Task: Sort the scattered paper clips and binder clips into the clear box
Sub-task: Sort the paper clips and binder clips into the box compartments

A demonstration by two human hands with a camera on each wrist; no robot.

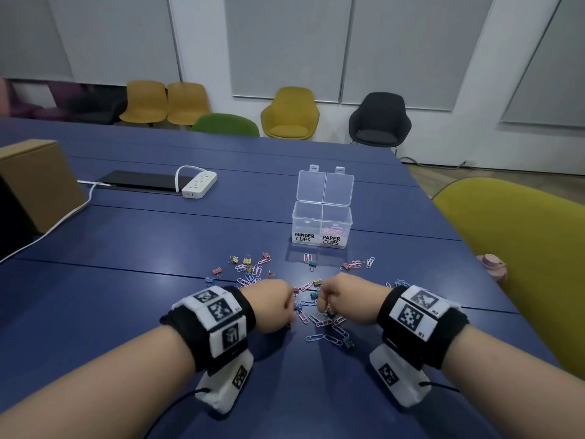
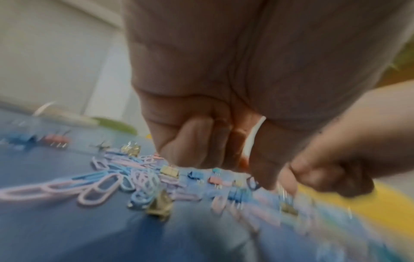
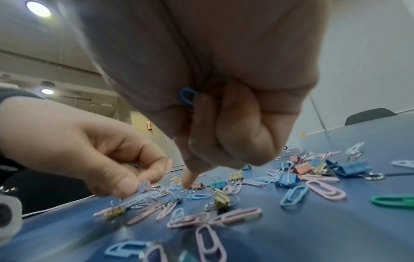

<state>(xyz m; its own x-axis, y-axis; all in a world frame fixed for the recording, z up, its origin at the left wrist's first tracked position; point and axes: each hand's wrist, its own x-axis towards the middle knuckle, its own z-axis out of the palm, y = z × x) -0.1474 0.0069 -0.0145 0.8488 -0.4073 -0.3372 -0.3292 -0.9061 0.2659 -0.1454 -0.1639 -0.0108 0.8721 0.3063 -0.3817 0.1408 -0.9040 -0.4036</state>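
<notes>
Pastel paper clips (image 1: 313, 320) and small binder clips (image 1: 247, 260) lie scattered on the blue table (image 1: 110, 296). Behind them stands the clear box (image 1: 321, 221), lid up, with a BINDER CLIPS and a PAPER CLIPS compartment; pink clips lie in the right one. My left hand (image 1: 289, 307) hovers over the pile with fingers curled; silver wire loops of binder clips (image 3: 134, 165) show inside its grip. My right hand (image 3: 201, 159) is curled round a blue paper clip (image 3: 188, 97), and its index fingertip (image 3: 190, 179) touches the table beside a pink binder clip (image 3: 198, 185).
A white power strip (image 1: 199, 185) and a dark flat device (image 1: 139, 180) lie at the far left, beside a cardboard box (image 1: 34, 182). A yellow chair (image 1: 519, 248) crowds the table's right edge, with a pink object (image 1: 492, 264) near it.
</notes>
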